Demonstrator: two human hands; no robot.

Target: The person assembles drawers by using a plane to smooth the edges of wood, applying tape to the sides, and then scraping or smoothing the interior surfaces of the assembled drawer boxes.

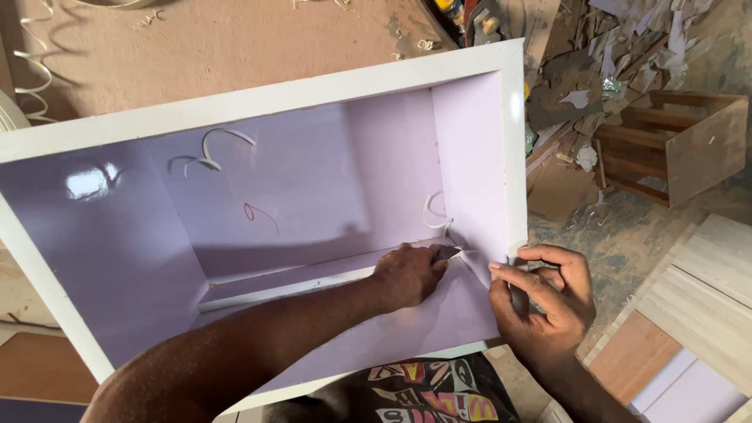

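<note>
Head view: a lilac-lined box, judged stiff and glossy-slick, is gripped at its white rim by the right hand; the left hand is clenched on a small blade inside.

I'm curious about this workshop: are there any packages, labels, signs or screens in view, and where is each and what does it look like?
No packages, labels, signs or screens show.
Nearest to one: printed fabric, bottom centre below the box; dark with pink, yellow and white shapes.
Red scribble, on the lilac inner panel of the box; a thin curved pen mark.
</note>
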